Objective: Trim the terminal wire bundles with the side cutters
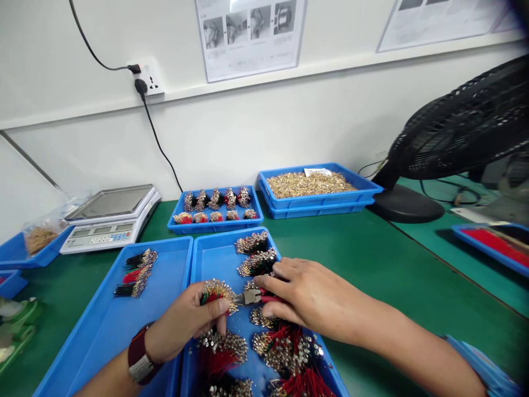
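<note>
My left hand point(188, 322) is closed around a bundle of red and black wires with metal terminals point(217, 292), held over the middle blue tray point(215, 262). My right hand point(308, 295) grips small red-handled pliers point(254, 298), whose jaws point left at the bundle's terminals. More wire bundles point(285, 347) lie in the same tray below and above my hands. A watch sits on my left wrist.
A left blue tray point(103, 331) holds a few bundles point(136, 273). Behind stand a tray of bundles point(215, 207), a tray of loose brass terminals point(309, 184), a weighing scale point(109, 218), and a black fan point(458, 138) at right.
</note>
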A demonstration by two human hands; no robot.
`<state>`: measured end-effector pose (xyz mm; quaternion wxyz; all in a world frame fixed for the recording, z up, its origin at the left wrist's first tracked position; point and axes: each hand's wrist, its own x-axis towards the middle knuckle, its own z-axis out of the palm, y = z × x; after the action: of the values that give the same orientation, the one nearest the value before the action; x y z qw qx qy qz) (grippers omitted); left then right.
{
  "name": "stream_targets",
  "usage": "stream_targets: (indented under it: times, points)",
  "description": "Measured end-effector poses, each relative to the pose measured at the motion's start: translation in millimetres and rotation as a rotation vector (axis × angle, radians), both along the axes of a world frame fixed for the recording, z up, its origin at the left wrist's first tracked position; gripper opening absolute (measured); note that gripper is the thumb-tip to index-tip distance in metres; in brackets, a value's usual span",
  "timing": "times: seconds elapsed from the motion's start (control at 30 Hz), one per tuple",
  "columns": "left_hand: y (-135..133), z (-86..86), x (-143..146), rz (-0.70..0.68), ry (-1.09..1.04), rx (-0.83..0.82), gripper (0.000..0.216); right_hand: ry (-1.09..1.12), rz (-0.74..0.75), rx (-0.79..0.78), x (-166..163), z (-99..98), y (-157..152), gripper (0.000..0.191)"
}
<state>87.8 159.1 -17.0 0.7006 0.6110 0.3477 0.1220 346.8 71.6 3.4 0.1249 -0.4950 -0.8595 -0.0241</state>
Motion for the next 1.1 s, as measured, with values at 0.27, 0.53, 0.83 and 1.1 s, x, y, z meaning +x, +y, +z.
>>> stream_targets:
  times: [0.27,0.53,0.83,1.1]
  points:
    - [1,-0.4,2,0.012,0.005,0.051,0.042,0.006,0.003,0.003,0,2.5,0,0.047]
    - [-1,2.2,3,0.033,0.003,0.092,0.043,0.037,-0.024,0.081,4,7.1,-1,0.051]
    - [-3,2.9,2,0.032,-0.007,0.027,0.04,-0.006,-0.025,0.152,0,-0.2,1,0.051]
    - [-2,5.4,2,0.027,-0.016,-0.092,0.043,-0.011,-0.028,0.114,-2,-3.2,1,0.05]
